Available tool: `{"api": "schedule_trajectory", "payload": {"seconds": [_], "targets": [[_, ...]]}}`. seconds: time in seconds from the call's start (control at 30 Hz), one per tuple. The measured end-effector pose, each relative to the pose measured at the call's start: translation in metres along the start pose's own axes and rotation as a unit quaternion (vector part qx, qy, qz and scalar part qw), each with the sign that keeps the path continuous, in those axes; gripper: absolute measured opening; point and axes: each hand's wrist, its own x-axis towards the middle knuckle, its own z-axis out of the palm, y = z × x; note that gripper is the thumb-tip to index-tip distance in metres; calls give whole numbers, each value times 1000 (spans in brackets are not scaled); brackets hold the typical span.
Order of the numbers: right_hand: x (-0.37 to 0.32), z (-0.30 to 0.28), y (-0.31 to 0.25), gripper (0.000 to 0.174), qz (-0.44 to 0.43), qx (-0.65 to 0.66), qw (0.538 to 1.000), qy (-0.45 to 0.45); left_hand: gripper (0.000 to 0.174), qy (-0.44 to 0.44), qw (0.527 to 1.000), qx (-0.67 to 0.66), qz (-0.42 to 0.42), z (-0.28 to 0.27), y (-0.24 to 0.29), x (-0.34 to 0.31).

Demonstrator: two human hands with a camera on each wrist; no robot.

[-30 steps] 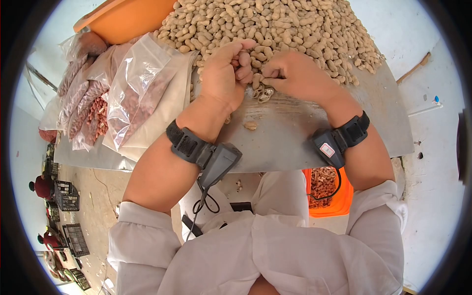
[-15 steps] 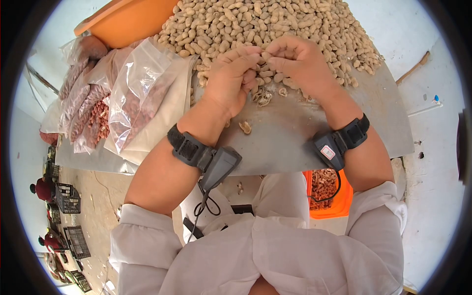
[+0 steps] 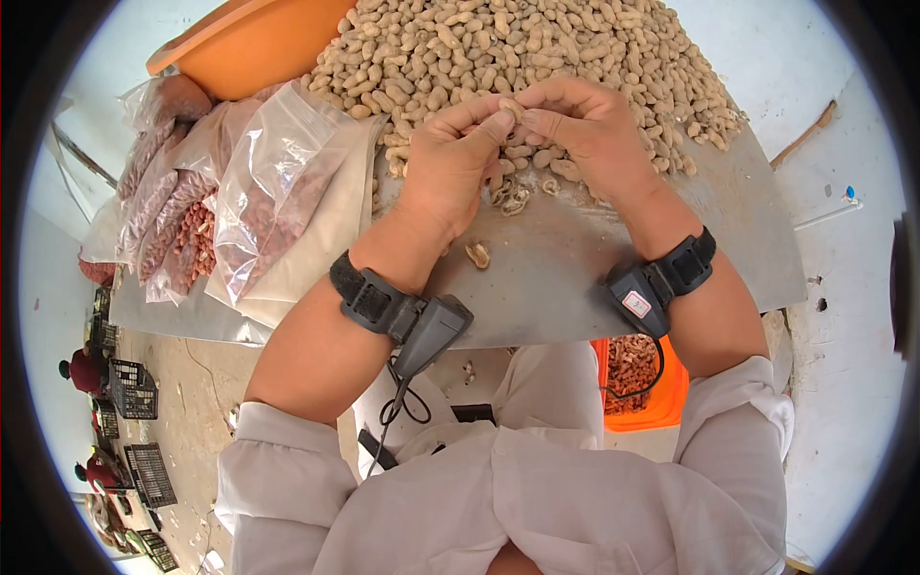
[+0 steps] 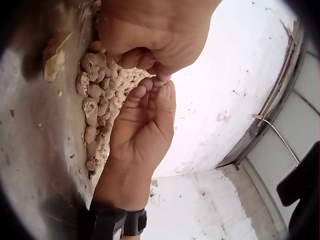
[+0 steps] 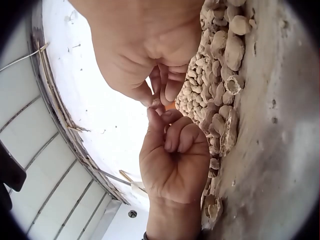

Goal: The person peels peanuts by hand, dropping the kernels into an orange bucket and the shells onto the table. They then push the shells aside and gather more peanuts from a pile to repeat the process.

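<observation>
Both hands meet in front of the peanut heap [image 3: 537,57], fingertips together. Between them is a peanut [image 3: 514,108], mostly covered by the fingers. The left hand [image 3: 448,161] pinches it from one side with thumb and forefinger, its other fingers curled toward the palm. From the other side the right hand [image 3: 596,132] pinches it with thumb and forefinger. In the right wrist view the left hand [image 5: 175,155] has its remaining fingers folded in. Below the hands, broken shells [image 3: 515,199] lie on the metal table [image 3: 575,268], with one shell piece [image 3: 477,254] nearer the body.
Clear plastic bags [image 3: 278,182] of reddish kernels lie at the left, beside an orange basin [image 3: 249,48]. An orange tub [image 3: 656,414] with reddish contents stands below the table's front edge. Black crates [image 3: 149,474] and people are far left on the floor.
The right hand has lifted from beside the broken shells and come up to meet the left hand's fingertips at a peanut. Another shell piece now lies on the table below the right hand.
</observation>
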Motion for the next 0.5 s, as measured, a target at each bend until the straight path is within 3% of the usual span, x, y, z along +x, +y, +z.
{"api": "schedule_trajectory", "payload": {"seconds": [0.23,0.43,0.5], "targets": [[0,2,-2,19,36,79,996,-3,19,-9,995,89,48,-3,-1,0],[-3,5,-7,28,100,13,992,-78,16,-47,978,191,66,-3,-4,-3],[-3,5,-2,28,93,18,992,-77,14,-59,983,164,59,-2,-3,-4]]}}
